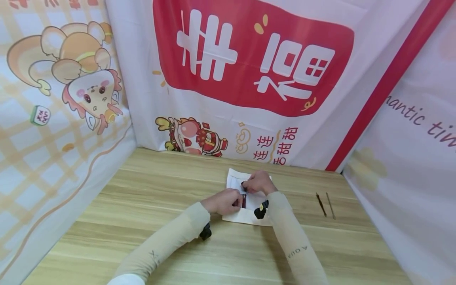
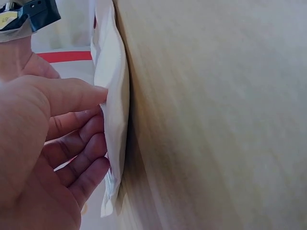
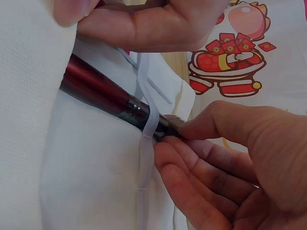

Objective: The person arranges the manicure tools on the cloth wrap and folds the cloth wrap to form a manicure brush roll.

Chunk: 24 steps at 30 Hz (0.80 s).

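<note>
A white fabric brush roll [image 1: 249, 217] lies opened out on the wooden table. My left hand [image 1: 226, 201] pinches its near flap between thumb and fingers; the flap's edge [image 2: 115, 96] shows in the left wrist view. A makeup brush [image 3: 98, 84] with a dark red handle and black ferrule passes under an elastic strap [image 3: 146, 167] of the roll. My right hand [image 3: 216, 167] pinches the brush at its ferrule end, where the bristles are partly hidden. The handle's other end disappears behind the flap.
On the table [image 1: 171, 178] to the right lie a dark slender stick [image 1: 322, 204] and a greyish thin stick [image 1: 331, 206]. Printed cloth [image 1: 228, 95] hangs along the table's back and both sides. Each wrist carries a small black camera.
</note>
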Available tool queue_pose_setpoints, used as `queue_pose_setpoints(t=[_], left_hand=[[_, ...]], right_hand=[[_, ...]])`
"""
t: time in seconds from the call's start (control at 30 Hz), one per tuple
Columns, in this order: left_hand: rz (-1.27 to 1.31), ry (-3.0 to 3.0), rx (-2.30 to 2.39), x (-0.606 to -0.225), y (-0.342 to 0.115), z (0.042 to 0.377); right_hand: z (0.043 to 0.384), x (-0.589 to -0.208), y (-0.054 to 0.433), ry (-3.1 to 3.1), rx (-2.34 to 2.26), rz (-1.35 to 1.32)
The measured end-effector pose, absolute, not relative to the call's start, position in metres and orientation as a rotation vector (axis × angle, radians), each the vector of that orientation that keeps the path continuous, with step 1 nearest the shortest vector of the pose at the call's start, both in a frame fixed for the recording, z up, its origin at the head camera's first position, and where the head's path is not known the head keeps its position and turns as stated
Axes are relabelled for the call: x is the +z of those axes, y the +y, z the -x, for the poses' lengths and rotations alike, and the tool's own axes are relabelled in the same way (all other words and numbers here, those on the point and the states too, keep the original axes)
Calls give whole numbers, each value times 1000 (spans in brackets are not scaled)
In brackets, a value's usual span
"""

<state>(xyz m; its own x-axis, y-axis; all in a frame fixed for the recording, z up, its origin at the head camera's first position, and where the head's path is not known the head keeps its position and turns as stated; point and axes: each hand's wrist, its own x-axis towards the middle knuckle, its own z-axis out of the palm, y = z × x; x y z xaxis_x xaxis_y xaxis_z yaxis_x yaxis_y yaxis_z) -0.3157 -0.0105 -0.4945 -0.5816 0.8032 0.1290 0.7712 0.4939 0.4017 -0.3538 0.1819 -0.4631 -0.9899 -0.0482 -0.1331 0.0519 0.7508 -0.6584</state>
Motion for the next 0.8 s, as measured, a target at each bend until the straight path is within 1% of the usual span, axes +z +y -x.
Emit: queue_pose_setpoints(t=[0.2, 0.4, 0.63, 0.8], left_hand=[[-1406, 2643, 667, -497, -9, 318], [-1332, 2597, 687, -493, -7, 320], [-1282, 2634, 645, -480, -4, 327], [-1263, 2660, 640, -474, 1, 330]], right_hand=[[355, -456, 186, 2794, -909, 50], [360, -451, 203, 2841, -750, 127], [355, -435, 239, 2868, -622, 155], [348, -430, 281, 2906, -562, 190]])
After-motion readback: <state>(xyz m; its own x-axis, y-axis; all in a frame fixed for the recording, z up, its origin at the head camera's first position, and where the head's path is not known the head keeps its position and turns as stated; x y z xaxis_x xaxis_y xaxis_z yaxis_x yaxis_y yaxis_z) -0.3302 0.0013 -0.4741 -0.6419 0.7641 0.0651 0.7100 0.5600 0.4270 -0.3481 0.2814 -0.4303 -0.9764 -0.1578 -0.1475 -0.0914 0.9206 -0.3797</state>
